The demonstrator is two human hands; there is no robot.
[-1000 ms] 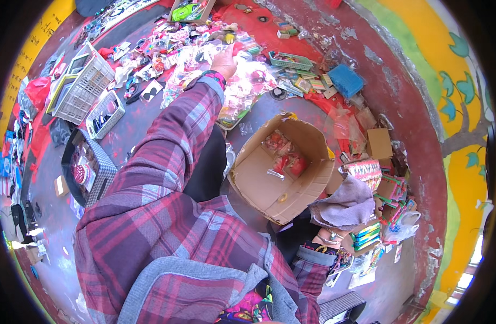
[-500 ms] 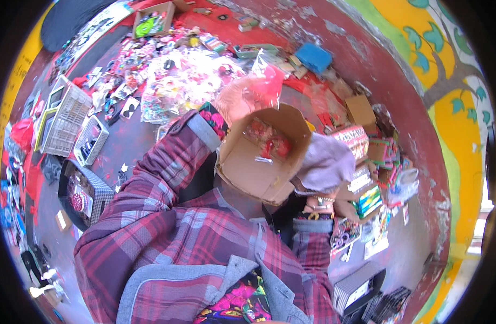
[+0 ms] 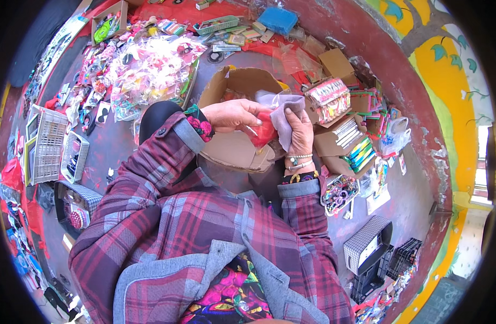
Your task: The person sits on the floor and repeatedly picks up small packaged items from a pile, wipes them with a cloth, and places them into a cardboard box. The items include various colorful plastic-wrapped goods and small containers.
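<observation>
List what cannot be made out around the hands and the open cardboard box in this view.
- Red item: head view, wrapped by the left hand and right hand; kind unclear.
- Floor of the brown cardboard box: hidden by both hands and the pale lilac cloth.
- Small bright packets on the ground: too small, glare.

dark floor [image 3: 404, 205], cardboard box [image 3: 231, 86], white baskets [image 3: 48, 143]

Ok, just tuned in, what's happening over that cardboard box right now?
A person in a plaid shirt has both hands together above an open cardboard box. The left hand grips a small red packet, and the right hand holds a pale lilac cloth or bag against it. Around the box the ground is spread with colourful small goods: a heap of clear-wrapped items, white wire baskets and stacked packets.
</observation>
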